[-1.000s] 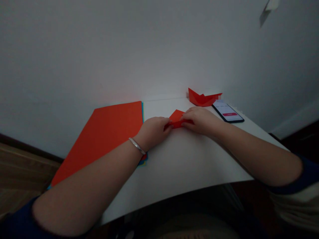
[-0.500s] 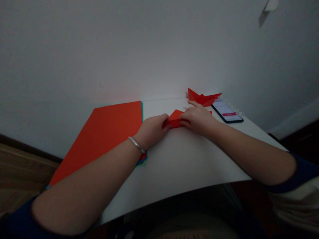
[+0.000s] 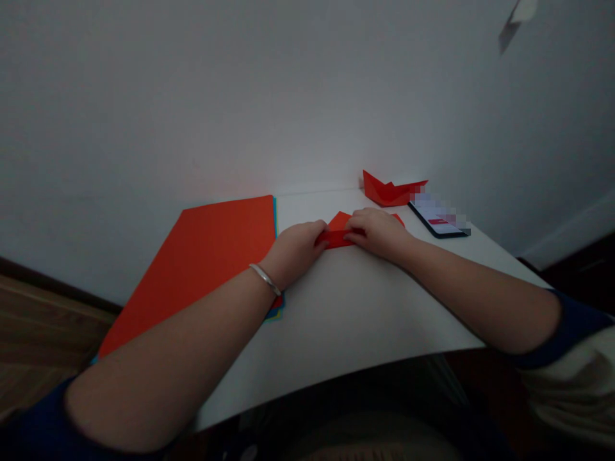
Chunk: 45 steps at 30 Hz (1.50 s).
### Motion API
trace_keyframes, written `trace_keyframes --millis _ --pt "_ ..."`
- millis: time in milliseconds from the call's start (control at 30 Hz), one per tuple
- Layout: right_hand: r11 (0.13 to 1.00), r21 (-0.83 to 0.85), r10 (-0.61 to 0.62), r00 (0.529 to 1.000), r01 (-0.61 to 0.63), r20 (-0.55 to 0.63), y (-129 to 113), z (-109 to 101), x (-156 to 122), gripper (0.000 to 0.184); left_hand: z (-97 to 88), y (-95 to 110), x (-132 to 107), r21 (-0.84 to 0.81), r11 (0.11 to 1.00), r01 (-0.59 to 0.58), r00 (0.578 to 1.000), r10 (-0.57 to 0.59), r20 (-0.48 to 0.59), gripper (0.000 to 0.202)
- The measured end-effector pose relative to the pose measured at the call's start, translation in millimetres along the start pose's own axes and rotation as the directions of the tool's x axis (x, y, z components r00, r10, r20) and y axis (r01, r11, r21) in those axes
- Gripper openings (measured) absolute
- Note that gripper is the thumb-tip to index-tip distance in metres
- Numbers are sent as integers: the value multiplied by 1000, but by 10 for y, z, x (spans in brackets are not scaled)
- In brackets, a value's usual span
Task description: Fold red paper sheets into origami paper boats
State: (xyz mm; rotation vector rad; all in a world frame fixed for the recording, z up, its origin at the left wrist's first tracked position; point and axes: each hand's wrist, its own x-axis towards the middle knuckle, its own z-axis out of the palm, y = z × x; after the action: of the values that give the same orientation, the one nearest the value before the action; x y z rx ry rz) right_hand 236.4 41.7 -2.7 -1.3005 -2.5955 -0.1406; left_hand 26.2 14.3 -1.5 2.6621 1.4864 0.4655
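A red folded paper (image 3: 337, 239) lies on the white table, its pointed part away from me and a narrow folded band along its near edge. My left hand (image 3: 295, 250), with a silver bangle at the wrist, pinches the left end of that band. Over the right part is my right hand (image 3: 379, 232), its fingers curled and gripping the band; it hides much of the paper's right side, though a red corner shows beyond the knuckles. Behind my right hand stands a red folded paper boat (image 3: 391, 192), apart from the hand.
To the left lies a stack of coloured paper sheets (image 3: 216, 256), orange-red on top with blue and yellow edges showing. A phone (image 3: 439, 221) with a lit screen rests at the right. The white table (image 3: 346, 320) meets a grey wall (image 3: 288, 96) at the back.
The raised finger of my right hand has come down onto the paper. My left hand keeps its hold in nearly the same place.
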Motion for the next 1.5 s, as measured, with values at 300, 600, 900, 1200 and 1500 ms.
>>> trace_keyframes --millis 300,600,900,1200,1500 --pt "999 38 -6 999 7 -33 18 39 -5 14 0 -80 16 -29 993 -117 993 117 4 41" --pt "997 75 -8 1000 10 -27 54 64 -12 16 13 -272 77 -188 953 -237 964 255 79 50" --pt "994 102 -29 999 32 -32 100 91 -21 19 6 -284 54 -281 941 -189 967 229 115 72" --pt "996 92 -17 1000 19 -27 68 68 -18 21 -11 -180 37 -308 951 8 997 18 81 43" --pt "935 112 316 933 -337 170 200 -142 -88 31 46 -219 -36 -86 993 -80 995 85 54 41"
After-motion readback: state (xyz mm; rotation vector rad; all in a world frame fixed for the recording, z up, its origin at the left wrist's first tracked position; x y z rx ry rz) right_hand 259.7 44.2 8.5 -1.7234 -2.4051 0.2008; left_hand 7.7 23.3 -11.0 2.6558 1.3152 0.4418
